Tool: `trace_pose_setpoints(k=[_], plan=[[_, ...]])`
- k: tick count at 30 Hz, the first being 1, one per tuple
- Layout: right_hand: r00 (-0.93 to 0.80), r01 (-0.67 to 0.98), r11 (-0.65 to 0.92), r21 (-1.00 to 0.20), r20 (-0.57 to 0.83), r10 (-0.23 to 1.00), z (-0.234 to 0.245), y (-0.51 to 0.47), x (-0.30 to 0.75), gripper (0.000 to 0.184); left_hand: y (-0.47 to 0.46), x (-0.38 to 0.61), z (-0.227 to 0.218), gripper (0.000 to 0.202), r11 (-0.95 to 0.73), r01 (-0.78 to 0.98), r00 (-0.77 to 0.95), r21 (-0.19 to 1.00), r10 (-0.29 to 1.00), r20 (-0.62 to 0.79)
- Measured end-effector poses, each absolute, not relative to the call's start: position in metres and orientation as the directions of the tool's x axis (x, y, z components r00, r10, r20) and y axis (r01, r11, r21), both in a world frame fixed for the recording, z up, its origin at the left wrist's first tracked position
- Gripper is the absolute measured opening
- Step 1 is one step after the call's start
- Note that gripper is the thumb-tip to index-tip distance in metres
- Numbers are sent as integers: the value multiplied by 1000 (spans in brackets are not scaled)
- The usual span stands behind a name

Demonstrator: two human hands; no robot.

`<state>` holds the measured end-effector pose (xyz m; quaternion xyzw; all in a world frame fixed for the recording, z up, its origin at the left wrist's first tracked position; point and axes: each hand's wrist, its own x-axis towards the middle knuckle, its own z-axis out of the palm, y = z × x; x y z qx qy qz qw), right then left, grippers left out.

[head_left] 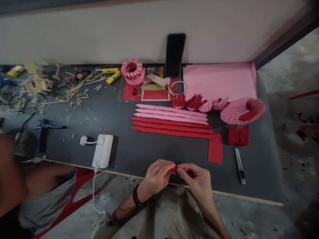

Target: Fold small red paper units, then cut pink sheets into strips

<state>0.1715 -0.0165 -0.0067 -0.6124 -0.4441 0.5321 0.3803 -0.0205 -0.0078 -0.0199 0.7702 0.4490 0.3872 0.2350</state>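
My left hand (pixel 157 175) and my right hand (pixel 196 177) meet at the near edge of the dark board (pixel 124 152). Both pinch one small folded piece of red paper (pixel 174 169) between their fingertips. The left hand wears a ring, and a dark bead bracelet (pixel 136 196) sits on its wrist. Just beyond the hands lie long red paper strips (pixel 171 127) and pink paper strips (pixel 171 113). A red paper rectangle (pixel 215 151) rests to the right of the hands.
A utility knife (pixel 240 166) lies at the right. Folded red and pink paper units (pixel 199 102), a pink ring model (pixel 243 110), a pink sheet (pixel 219 81), a phone (pixel 174 54), a white power bank (pixel 102 151), glue sticks (pixel 113 77) and wood scraps (pixel 74 89) cover the board. Another person (pixel 15 186) sits at left.
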Motion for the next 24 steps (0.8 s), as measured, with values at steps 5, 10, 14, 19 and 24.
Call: trace_pose_setpoints(k=[5,10,14,19,24], plan=[[21,127,-312,-942,-312,950,-6,-14,169,17,-7,-19,-18,37,-536,555,307,636,843,443],[4,80,-340,-937,-341,940,-5,-13,169,16,-8,-19,-16,39,-499,576,279,648,865,417],[-9,86,-372,-924,-374,927,-6,-8,168,21,-9,-16,-24,38,-482,554,242,679,874,422],[10,367,-227,-902,-240,971,-23,-7,184,21,1,-15,-43,23,-289,686,143,668,953,266],[241,848,-33,-529,330,913,-48,-12,244,40,4,-19,-57,29,-203,816,43,541,955,293]])
